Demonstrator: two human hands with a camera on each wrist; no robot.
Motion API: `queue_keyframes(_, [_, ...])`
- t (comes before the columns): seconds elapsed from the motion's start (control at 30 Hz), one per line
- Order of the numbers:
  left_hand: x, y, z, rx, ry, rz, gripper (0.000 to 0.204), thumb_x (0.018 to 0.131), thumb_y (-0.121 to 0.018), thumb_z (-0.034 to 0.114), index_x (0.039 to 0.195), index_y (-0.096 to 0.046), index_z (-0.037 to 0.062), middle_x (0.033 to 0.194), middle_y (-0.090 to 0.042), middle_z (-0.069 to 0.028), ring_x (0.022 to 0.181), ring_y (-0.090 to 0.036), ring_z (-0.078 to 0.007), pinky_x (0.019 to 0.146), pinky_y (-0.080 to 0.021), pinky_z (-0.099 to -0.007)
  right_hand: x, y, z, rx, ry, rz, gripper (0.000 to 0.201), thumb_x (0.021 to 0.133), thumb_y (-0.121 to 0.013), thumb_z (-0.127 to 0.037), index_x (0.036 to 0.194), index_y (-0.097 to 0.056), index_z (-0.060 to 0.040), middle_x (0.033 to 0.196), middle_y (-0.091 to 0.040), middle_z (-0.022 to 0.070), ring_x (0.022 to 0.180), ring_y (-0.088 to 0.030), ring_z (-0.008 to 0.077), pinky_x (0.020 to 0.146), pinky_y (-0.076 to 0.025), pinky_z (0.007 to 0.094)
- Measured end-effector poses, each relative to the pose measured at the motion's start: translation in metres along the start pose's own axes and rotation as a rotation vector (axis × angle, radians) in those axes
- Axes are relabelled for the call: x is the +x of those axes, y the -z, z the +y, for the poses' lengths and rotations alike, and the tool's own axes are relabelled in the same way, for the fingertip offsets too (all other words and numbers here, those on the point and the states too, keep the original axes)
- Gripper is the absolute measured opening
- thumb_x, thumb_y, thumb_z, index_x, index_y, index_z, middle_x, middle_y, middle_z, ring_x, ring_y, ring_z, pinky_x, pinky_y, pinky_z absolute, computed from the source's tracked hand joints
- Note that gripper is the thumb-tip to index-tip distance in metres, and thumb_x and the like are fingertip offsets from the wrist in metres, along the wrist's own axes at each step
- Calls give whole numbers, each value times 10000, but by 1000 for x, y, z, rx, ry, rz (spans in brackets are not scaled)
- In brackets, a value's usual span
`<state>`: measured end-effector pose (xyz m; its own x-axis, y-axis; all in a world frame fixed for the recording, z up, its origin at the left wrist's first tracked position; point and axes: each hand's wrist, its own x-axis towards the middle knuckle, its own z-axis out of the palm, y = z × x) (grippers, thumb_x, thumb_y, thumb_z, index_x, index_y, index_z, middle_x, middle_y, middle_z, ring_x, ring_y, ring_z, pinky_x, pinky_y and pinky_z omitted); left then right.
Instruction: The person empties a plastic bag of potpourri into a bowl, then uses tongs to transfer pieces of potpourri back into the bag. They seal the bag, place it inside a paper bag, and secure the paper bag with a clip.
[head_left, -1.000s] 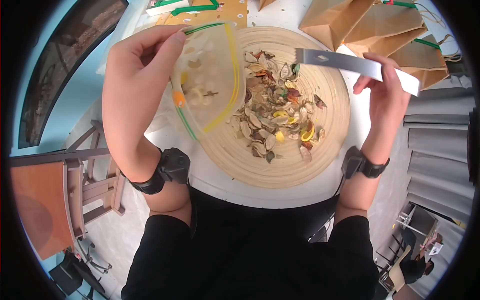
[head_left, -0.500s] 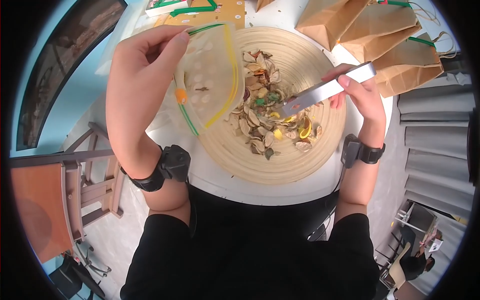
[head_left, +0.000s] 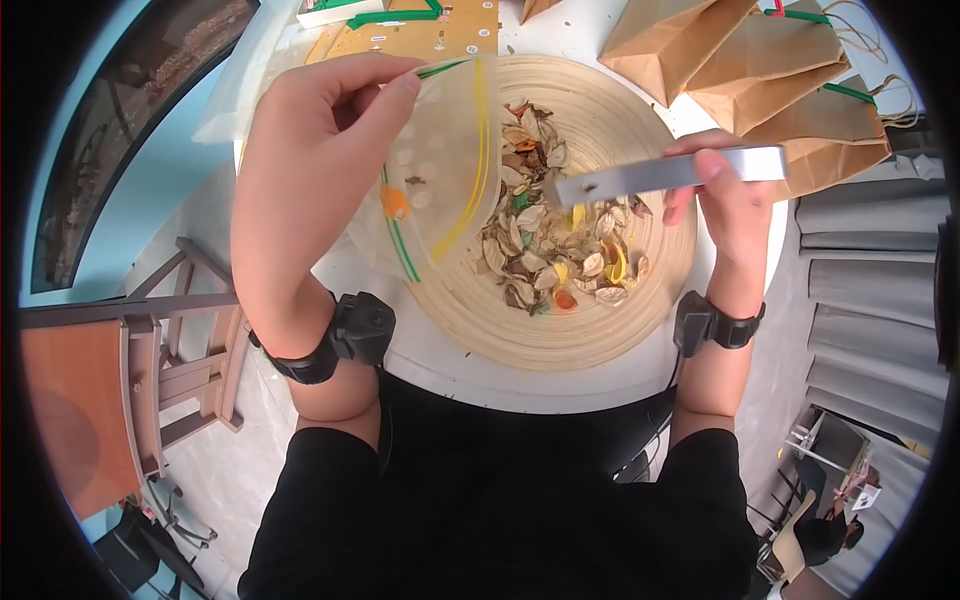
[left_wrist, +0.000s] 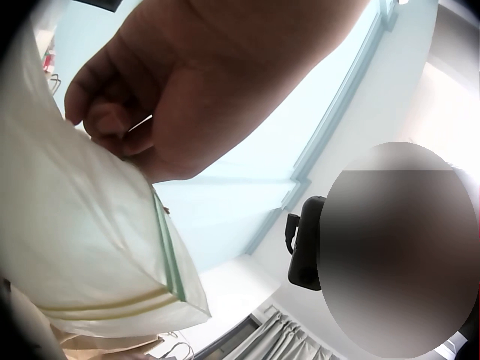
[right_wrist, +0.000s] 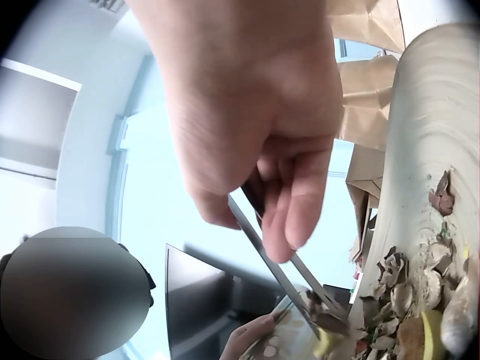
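Note:
My left hand point(head_left: 320, 170) pinches the top edge of a clear zip bag point(head_left: 440, 160) with yellow and green stripes, held tilted over the left side of a round wooden tray point(head_left: 560, 320). In the left wrist view the left hand point(left_wrist: 172, 97) grips the zip bag point(left_wrist: 82, 247) from above. My right hand point(head_left: 725, 200) holds metal tongs point(head_left: 650, 172), their tips at the bag's mouth above a heap of dried petals and pods point(head_left: 555, 250). In the right wrist view the tongs point(right_wrist: 289, 270) pinch a small piece near the dried petals point(right_wrist: 409, 300).
Brown paper bags point(head_left: 770, 70) lie at the tray's far right. A tan board with green-edged items point(head_left: 410, 25) sits beyond the tray. The round white table point(head_left: 450, 375) ends just in front of my body. A wooden chair point(head_left: 170, 360) stands to the left.
The tongs dipped into the heap, then rose and swung left to the bag's mouth. The left hand shifted the bag slightly right and tilted it more upright.

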<state>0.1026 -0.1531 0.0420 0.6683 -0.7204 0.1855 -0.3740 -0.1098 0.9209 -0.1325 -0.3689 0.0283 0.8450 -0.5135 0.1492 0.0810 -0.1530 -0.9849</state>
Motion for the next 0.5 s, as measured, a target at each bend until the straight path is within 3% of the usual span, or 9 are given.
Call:
queue_keyframes(0.1, [0,-5,2,16,5,-23,250,891,-634,143,1020,-690,-63,668,-567,25,610,-467,-36,540,-369,-217,-2,-17,-3,140,144,53,269,938,-583,-129,1092,-619,88,735,-674,137,603,-667,200,569,-544,280])
queue_keyframes(0.2, [2,-2,3,111,5,-90,242,941,-620,134,1086,-688,-47,827,-669,1,709,-558,-28,622,-439,-182,-2,-47,-4,88,206,40,403,943,-605,-197,1214,-561,99,817,-685,168,715,-691,213,655,-561,289])
queue_keyframes(0.3, [1,3,10,86,26,-48,239,901,-630,128,1034,-688,-62,700,-600,16,624,-479,-31,550,-377,-211,1,-27,1,51,214,119,438,941,-607,-237,1216,-565,102,839,-686,174,721,-688,209,653,-560,293])
queue_keyframes(0.33, [1,5,9,64,28,-24,239,905,-631,128,1035,-688,-64,717,-611,12,635,-488,-30,558,-384,-208,2,-11,1,34,231,105,487,931,-603,-305,1199,-580,102,856,-683,179,702,-681,210,650,-558,295])
queue_keyframes(0.37, [2,7,9,42,32,1,239,908,-632,128,1036,-687,-65,735,-622,8,646,-497,-30,566,-391,-205,-1,-6,-3,32,206,216,518,913,-589,-357,1127,-603,115,845,-681,184,636,-664,209,609,-554,300])
queue_keyframes(0.43, [2,11,8,6,42,40,240,914,-633,131,1037,-687,-68,764,-638,2,666,-512,-31,584,-404,-199,-13,10,-10,153,224,114,500,896,-582,-351,1060,-610,121,820,-676,186,568,-642,209,539,-536,294])
queue_keyframes(0.47, [3,13,7,-8,48,53,242,916,-633,133,1037,-686,-70,775,-643,0,675,-519,-33,592,-409,-197,-20,12,-12,145,205,86,462,890,-570,-335,954,-630,119,794,-672,185,531,-628,208,484,-514,282])
queue_keyframes(0.5, [3,15,6,-24,53,67,244,919,-633,136,1038,-686,-71,787,-648,-2,684,-526,-34,601,-415,-194,-18,17,-16,46,241,-121,357,854,-625,-238,898,-651,114,763,-667,169,520,-620,197,466,-491,258])
